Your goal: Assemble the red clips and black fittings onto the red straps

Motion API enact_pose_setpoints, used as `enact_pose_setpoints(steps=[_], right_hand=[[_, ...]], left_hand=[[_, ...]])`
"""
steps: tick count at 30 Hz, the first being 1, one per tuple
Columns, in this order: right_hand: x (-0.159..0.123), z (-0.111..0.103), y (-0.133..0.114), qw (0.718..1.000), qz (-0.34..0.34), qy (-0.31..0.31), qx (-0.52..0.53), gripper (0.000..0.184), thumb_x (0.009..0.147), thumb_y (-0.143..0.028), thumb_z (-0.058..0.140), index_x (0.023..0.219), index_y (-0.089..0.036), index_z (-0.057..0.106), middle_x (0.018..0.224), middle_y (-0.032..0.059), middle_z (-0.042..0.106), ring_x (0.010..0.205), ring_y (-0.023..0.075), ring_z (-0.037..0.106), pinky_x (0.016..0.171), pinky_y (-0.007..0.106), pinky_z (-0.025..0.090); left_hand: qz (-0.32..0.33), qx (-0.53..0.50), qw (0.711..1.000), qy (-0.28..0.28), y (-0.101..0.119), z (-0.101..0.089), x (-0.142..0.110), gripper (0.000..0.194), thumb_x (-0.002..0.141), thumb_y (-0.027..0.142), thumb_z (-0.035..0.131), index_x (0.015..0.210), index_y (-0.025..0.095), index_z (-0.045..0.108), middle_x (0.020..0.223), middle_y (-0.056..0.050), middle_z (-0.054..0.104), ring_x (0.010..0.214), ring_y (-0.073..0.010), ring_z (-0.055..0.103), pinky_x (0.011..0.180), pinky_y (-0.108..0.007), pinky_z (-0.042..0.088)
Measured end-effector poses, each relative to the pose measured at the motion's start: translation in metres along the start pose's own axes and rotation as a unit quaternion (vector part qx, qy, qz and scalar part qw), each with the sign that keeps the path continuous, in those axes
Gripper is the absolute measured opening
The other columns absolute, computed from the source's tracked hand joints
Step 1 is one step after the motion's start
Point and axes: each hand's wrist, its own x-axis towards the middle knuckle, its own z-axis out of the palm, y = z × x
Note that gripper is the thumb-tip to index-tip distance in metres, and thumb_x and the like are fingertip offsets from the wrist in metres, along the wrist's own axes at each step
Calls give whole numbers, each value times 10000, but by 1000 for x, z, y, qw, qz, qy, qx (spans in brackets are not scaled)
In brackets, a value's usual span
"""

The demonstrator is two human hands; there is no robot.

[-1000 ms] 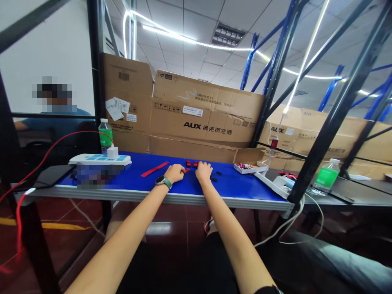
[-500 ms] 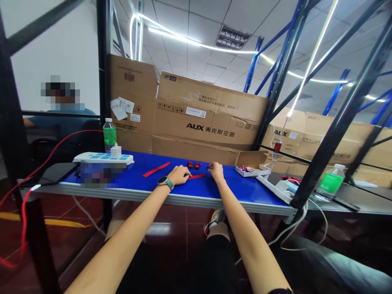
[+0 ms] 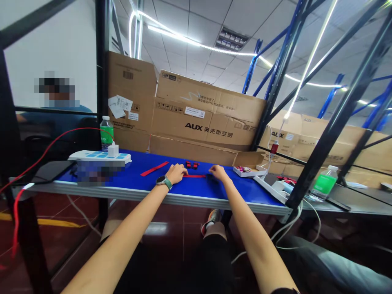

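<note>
while left hand [image 3: 175,174] touches red strap [image 3: 195,176], right hand [image 3: 218,172] near its end, cannot tell either's grip; carton [image 3: 211,108] reads "aux".

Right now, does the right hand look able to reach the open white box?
Probably yes: the right hand is close to the open white box, nothing visible stands between them, and its lid is raised at the far side.

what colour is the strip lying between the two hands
The strip is red; the head view shows it best.
</note>
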Motion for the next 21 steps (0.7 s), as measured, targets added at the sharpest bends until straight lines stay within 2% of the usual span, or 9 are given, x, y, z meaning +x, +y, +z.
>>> enact_pose_setpoints(steps=[3,6,9,11,13,17,21], right_hand=[[-13,0,-1,998,10,-29,-59,235,818,-276,780,1027,-174,744,1047,94,751,1032,207,693,841,220,476],[-26,0,0,996,22,-8,-85,377,814,-276,792,1155,-156,683,1137,133,720,1077,223,675,861,236,471],[-38,0,5,996,19,-14,-85,290,884,-277,715,1143,-152,679,1142,142,711,1089,232,665,883,256,459],[-45,-1,9,995,14,-39,-94,187,883,-232,700,1056,-161,709,1121,131,716,1078,232,666,875,254,452],[-50,-1,11,994,13,-46,-98,184,854,-177,708,1038,-165,718,1103,126,720,1056,232,672,848,247,451],[-52,-3,6,997,30,-10,-65,310,826,-142,706,1135,-164,699,1058,117,732,986,217,689,793,235,457],[-45,-6,-13,996,-9,62,57,186,815,-167,698,994,-185,745,960,55,758,907,180,704,792,221,482]], left_hand=[[-9,-3,1000,5,0,1,0,323,929,168,455,960,277,757,1089,-65,678,1041,-239,585,934,-386,400],[-13,-10,1000,1,-1,3,0,312,914,159,461,970,274,747,1094,-59,680,1061,-235,588,944,-380,404],[-10,-17,1000,0,-2,4,1,317,908,152,457,975,275,742,1096,-54,682,1069,-233,592,948,-380,408],[-7,-20,1000,1,-2,5,1,319,906,148,454,970,272,740,1095,-52,686,1062,-234,599,941,-383,413],[-7,-22,1000,2,-3,5,1,313,904,146,457,969,270,736,1093,-49,690,1055,-236,606,938,-388,418],[-16,-35,999,-4,-1,3,1,300,903,140,467,970,263,733,1088,-50,699,1064,-232,618,955,-391,423],[-3,-73,997,-2,3,0,1,240,948,253,492,1033,264,716,1144,-47,701,1123,-229,611,1003,-397,423]])
